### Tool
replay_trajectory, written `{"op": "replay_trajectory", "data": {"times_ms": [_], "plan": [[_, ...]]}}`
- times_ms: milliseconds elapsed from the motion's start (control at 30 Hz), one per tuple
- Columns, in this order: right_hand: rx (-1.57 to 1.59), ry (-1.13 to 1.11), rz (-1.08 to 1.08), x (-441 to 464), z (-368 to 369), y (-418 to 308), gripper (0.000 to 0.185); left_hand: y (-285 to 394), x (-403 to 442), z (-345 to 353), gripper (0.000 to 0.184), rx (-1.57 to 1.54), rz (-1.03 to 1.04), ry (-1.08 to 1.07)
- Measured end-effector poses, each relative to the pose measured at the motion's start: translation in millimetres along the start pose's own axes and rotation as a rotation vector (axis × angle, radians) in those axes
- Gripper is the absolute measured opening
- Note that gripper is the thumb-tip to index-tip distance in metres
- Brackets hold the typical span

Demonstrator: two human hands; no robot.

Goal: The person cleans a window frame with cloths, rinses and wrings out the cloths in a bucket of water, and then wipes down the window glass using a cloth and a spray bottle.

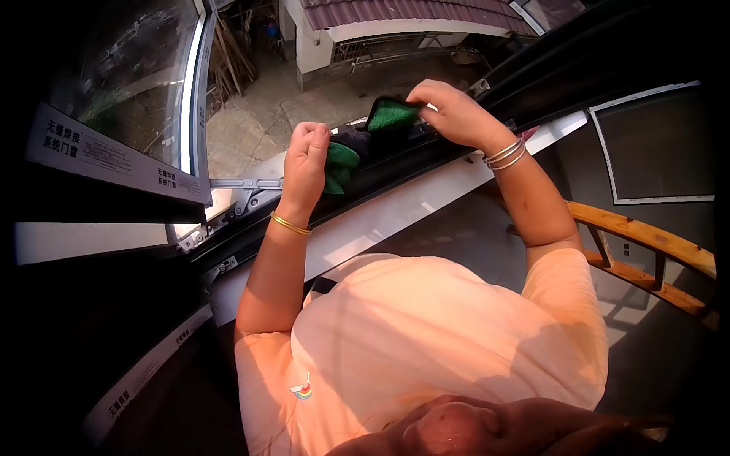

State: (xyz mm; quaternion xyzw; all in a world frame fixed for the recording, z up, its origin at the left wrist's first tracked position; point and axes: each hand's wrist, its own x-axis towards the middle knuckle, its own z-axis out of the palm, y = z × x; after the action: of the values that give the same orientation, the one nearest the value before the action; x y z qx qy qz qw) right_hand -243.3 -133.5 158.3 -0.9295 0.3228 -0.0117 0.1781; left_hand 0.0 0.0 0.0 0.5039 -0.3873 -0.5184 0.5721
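Note:
A green and dark grey cloth (pixel 391 115) is stretched between my two hands above the window sill frame. My left hand (pixel 308 148) is closed in a fist around its bunched left end, where green folds hang below the fingers. With thumb and fingers pinched together, my right hand (pixel 456 110) grips the dark-edged upper right corner. Under the cloth runs the black window frame (pixel 403 163), with the white sill (pixel 411 201) on my side of it.
An opened window sash (pixel 190 91) stands at the left, its metal hinge arm (pixel 247 184) reaching the frame. A wooden ladder (pixel 646 235) is at the right, near a framed dark panel (pixel 654 144). Outside lie a concrete yard (pixel 251 121) and a tiled roof (pixel 411 14).

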Motion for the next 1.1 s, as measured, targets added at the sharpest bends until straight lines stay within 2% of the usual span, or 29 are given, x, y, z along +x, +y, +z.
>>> {"op": "replay_trajectory", "data": {"times_ms": [67,100,133,233,300,333,367,433,467,500,567,600,667,700,733,767,833,900,967,1033,1067,1100], "plan": [[0.181,0.229,-0.118,4.4,10.9,-11.6,0.021,35.8,-2.4,15.2,0.045,0.269,0.421,0.115],[0.252,0.287,-0.132,-1.4,9.2,-8.1,0.021,72.1,-4.6,38.4,0.045,0.36,0.42,0.093],[0.334,0.306,-0.138,-3.5,2.8,-10.3,0.02,86.7,-4.2,64.0,0.038,0.25,0.304,0.033],[0.6,0.377,-0.254,-3.4,8.3,-13.5,0.023,75.0,17.0,86.1,0.028,0.267,0.277,-0.112],[0.714,0.73,-0.115,-11.5,23.3,-25.3,0.026,83.9,24.2,90.9,0.026,0.094,0.172,0.041],[0.836,0.756,-0.06,-20.0,38.3,-17.3,0.032,91.4,25.9,92.7,0.022,-0.095,0.168,0.086],[0.945,0.675,0.017,-33.1,56.1,-16.0,0.048,100.1,23.8,91.9,0.019,-0.233,0.12,0.091],[1.104,0.324,0.011,-53.8,83.9,-30.6,0.11,113.8,19.8,97.7,0.02,-0.39,0.048,0.12],[1.212,0.324,-0.056,-47.7,118.8,-33.5,0.124,112.0,20.7,97.2,0.021,-0.381,-0.004,0.077],[1.461,0.316,-0.119,-49.3,114.6,-51.4,0.114,105.6,22.7,101.5,0.021,-0.378,-0.011,0.078],[1.31,0.448,0.016,-30.2,132.4,-55.7,0.089,93.2,27.6,106.9,0.019,-0.29,-0.039,0.1],[1.32,0.448,0.016,-23.9,132.9,-55.4,0.089,94.9,30.3,107.5,0.019,-0.237,-0.058,0.106],[1.857,0.258,0.192,-13.6,132.8,-53.9,0.067,100.8,38.1,105.5,0.018,-0.141,-0.091,0.101],[1.866,0.263,0.192,-10.4,133.1,-55.9,0.067,104.8,44.3,103.7,0.017,-0.058,-0.115,0.094],[2.048,0.29,0.181,-10.0,134.5,-59.7,0.062,110.9,51.6,103.4,0.015,0.08,-0.096,0.039],[2.227,0.315,0.17,-10.9,137.1,-63.0,0.057,118.3,60.1,104.2,0.014,0.191,-0.091,0.077],[2.297,0.293,0.187,-9.3,155.6,-65.9,0.054,123.3,88.6,96.7,0.015,0.293,0.032,0.094],[2.104,0.444,0.166,-2.2,176.7,-74.4,0.05,127.1,103.7,109.1,0.016,0.29,0.042,0.109],[2.088,0.478,0.167,-3.0,180.9,-77.6,0.048,134.2,108.5,145.0,0.022,0.354,-0.148,0.114],[1.499,0.346,0.114,-2.2,176.9,-75.3,0.047,87.3,132.3,155.2,0.03,0.507,-0.12,-0.012],[0.964,0.49,-0.092,-0.1,174.6,-67.8,0.038,63.5,138.0,161.8,0.032,0.504,-0.143,-0.057],[0.96,0.485,-0.093,-0.3,176.0,-64.0,0.038,43.8,142.9,169.1,0.035,0.501,-0.165,-0.101]]}}
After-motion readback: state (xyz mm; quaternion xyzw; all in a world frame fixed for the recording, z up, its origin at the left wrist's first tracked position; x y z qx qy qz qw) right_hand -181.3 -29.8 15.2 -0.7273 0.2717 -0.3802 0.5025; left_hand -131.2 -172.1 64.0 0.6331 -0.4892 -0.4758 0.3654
